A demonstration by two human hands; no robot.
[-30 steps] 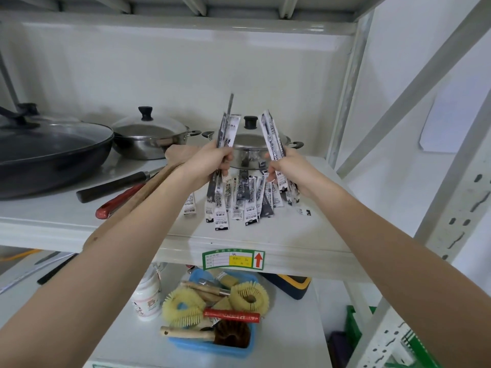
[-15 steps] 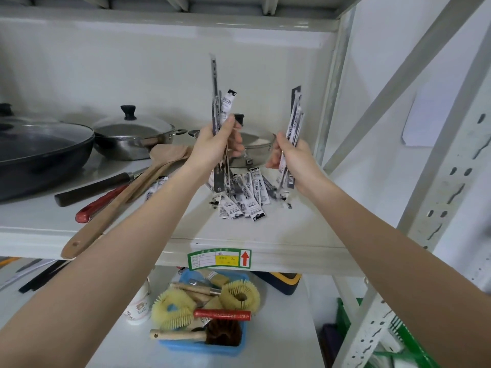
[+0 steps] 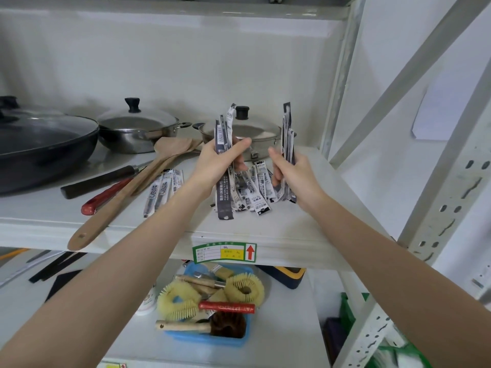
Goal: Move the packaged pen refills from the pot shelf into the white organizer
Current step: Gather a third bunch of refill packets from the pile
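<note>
The packaged pen refills are split three ways on the pot shelf (image 3: 305, 235). The left hand (image 3: 220, 160) is closed around an upright bundle of refills (image 3: 224, 134), thumb across the front and fingers wrapped behind, with the packets' lower ends hanging down to just above the shelf. The right hand (image 3: 295, 173) grips a second bundle (image 3: 287, 139), held upright and edge-on, fingers curled around its lower half. Between and below the hands a loose pile of refills (image 3: 255, 192) lies fanned out on the shelf. A few more packets (image 3: 163, 188) lie apart to the left, just beside the wooden spatula (image 3: 138, 187).

Behind the hands stands a lidded steel pot (image 3: 255, 131); a second lidded pot (image 3: 138, 128) and a dark pan (image 3: 45, 147) sit further left, with a red-handled tool (image 3: 106, 195) lying near the spatula. On the lower shelf a blue tray (image 3: 207, 338) holds brushes.

Compared with half a second ago, both bundles sit lower, and the right hand's bundle has turned nearer to vertical. The white organizer is out of sight.
</note>
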